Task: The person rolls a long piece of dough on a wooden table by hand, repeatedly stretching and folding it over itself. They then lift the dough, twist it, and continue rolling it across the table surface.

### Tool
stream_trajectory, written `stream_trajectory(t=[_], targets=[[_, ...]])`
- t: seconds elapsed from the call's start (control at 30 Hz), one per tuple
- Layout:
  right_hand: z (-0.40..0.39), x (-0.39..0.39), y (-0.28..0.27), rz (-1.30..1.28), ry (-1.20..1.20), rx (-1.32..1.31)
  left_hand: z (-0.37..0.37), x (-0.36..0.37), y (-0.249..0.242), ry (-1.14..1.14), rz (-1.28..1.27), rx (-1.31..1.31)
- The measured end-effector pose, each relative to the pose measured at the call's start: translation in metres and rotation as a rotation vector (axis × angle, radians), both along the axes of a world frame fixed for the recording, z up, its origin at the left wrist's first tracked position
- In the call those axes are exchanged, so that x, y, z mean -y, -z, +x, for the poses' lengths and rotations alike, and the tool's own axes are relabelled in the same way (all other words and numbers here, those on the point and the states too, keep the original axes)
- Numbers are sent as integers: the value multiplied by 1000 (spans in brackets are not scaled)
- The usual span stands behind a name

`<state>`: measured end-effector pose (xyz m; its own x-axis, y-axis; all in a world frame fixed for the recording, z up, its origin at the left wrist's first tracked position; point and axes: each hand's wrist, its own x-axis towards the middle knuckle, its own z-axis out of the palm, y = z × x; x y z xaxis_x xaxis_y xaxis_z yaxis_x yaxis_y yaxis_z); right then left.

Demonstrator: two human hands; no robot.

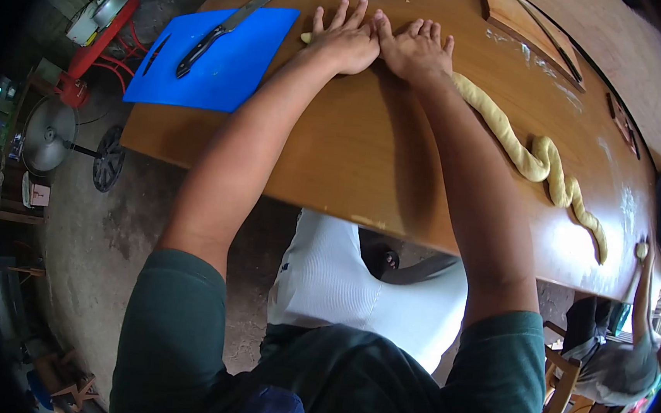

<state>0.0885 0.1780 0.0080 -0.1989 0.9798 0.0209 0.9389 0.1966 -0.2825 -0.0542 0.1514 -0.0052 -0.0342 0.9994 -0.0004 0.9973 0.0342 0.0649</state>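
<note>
A long rope of pale yellow dough (500,125) lies on the wooden table, winding in loose curves toward the right edge. My left hand (349,43) rests palm down with its fingers spread, and a small end of dough shows just left of it. Close beside it, thumbs nearly touching, my right hand (418,52) is also palm down with fingers stretched out. The dough rope comes out from under the right hand. Whatever lies beneath both palms is hidden.
To the left, a knife (224,33) with a black handle lies on a blue cutting board (244,75). A wooden board (516,23) with a stick sits at the far right. Another person (617,365) reaches onto the table's right end, near a small dough piece (641,250).
</note>
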Motion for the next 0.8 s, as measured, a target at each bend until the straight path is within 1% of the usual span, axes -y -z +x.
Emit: stream_trajectory(t=[0.03,0.1,0.13,0.17,0.23,0.27,0.33,0.37,0.43,0.47,0.53,0.57,0.6,0.63,0.67,0.7,0.77,0.8], targets=[[-2,-15,5,-6,-1,1,-1,-12,2,-1,-6,1],[-6,-46,11,97,13,13,-2,-38,2,-37,34,-19],[-8,-59,14,116,35,-16,-1,-47,3,-65,116,-2],[-10,-71,20,112,36,-13,0,-59,2,-63,112,0],[-12,-101,29,389,35,-11,0,-88,-6,-93,97,17],[-11,-118,29,396,39,-10,-2,-101,-3,-89,104,18],[-12,-139,23,432,-6,33,-10,-129,15,-18,448,205],[-15,-146,22,434,-4,29,-13,-140,22,-16,450,201],[-16,-151,21,533,-40,7,-12,-146,28,63,891,-27],[-14,-149,19,538,-35,4,-13,-146,28,69,896,-29],[-11,-136,4,290,-125,-5,-11,-134,13,19,281,17],[-9,-125,1,305,-125,-4,-10,-124,7,19,296,17],[-7,-117,12,338,-131,-19,-8,-110,7,48,261,69],[-4,-102,10,370,-140,-31,-7,-100,10,75,226,124],[0,-87,7,224,-111,-54,-8,-89,11,103,201,103],[2,-74,5,235,-113,-50,-7,-79,11,102,212,106],[5,-52,14,202,-48,-11,-4,-57,10,119,144,17],[7,-44,12,114,-60,30,-3,-48,13,124,128,-5]])
